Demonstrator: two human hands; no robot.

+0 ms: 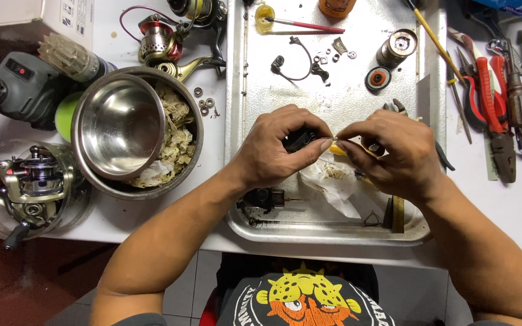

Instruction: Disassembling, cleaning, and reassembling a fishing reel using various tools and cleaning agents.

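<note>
Both hands meet over the metal tray [237, 121]. My left hand [279, 148] grips a small black reel part [299, 139] between thumb and fingers. My right hand [391, 154] holds a yellow-handled tool [339, 149], its thin metal tip touching the black part at the fingertips. Under the hands lies a crumpled white tissue [333, 184]. A black reel body [264, 199] rests on the tray near my left wrist.
Small reel parts, a spool [397, 48], a brush [303, 25] and a black wire bail [294, 63] lie on the tray's far half. Nested steel bowls [131, 130] sit left, fishing reels [28, 181] [161, 39] around them. Pliers and hand tools [496, 102] lie right.
</note>
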